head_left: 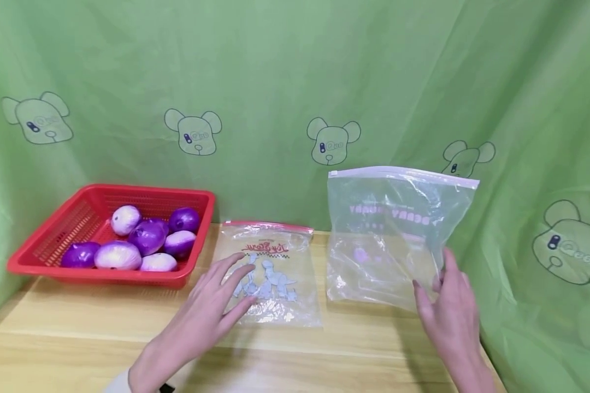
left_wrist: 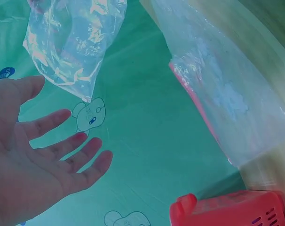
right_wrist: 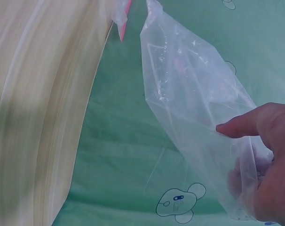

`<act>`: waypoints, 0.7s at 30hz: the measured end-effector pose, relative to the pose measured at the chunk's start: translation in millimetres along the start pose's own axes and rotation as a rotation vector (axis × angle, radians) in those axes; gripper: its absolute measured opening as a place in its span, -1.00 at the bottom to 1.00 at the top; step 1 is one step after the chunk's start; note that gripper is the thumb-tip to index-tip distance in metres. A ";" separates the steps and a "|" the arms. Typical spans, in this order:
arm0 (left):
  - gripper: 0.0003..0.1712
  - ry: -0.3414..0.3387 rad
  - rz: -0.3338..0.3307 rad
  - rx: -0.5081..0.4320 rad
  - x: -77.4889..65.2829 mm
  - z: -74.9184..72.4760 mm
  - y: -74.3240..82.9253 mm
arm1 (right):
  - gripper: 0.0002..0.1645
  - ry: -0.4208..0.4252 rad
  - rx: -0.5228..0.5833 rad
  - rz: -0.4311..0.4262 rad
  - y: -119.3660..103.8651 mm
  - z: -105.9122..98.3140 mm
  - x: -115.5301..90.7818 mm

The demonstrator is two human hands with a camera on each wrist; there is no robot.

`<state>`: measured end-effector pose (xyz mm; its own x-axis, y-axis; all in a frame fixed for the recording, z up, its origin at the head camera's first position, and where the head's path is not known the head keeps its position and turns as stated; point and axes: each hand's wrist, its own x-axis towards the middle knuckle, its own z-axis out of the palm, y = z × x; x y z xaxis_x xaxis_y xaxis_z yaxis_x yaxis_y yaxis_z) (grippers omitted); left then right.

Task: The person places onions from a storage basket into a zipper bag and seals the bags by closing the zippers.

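Note:
A clear slider zip bag with a pale lilac top strip stands raised above the table at the right. My right hand holds it by its lower right edge, the thumb in front and the other fingers behind the plastic. A second clear zip bag, with a red strip and blue cartoon figures, lies flat in the middle. My left hand, fingers spread and holding nothing, hovers over this bag's left side. The left wrist view shows its palm bare.
A red plastic basket stands at the left with several purple and whitish onions in it. Green cloth with bear-head prints hangs behind and at both sides. The wooden table extends toward me.

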<state>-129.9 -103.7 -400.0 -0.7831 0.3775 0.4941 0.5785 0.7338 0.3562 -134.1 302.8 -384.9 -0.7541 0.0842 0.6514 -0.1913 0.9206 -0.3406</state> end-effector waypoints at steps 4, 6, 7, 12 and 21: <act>-0.41 -0.010 -0.010 -0.028 2.4 -0.7 0.1 | 0.08 0.012 0.032 -0.017 -5.7 3.5 2.5; -0.41 -0.014 -0.007 -0.046 5.2 -0.6 0.5 | 0.08 0.005 0.050 -0.010 -9.1 5.2 3.3; -0.41 -0.016 -0.004 -0.060 7.0 -0.5 0.8 | 0.11 0.002 0.053 -0.009 -10.8 6.2 3.7; -0.43 -0.001 0.014 -0.112 17.1 0.4 3.5 | 0.24 0.040 0.061 -0.079 -20.2 14.8 5.8; -0.50 0.012 0.005 -0.347 33.1 -0.4 6.5 | 0.09 0.165 0.025 -0.367 -40.4 30.6 8.7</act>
<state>-151.9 -86.7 -381.0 -0.7787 0.3724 0.5049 0.6269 0.4951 0.6016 -152.1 254.7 -386.3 -0.5219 -0.1867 0.8323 -0.4463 0.8913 -0.0799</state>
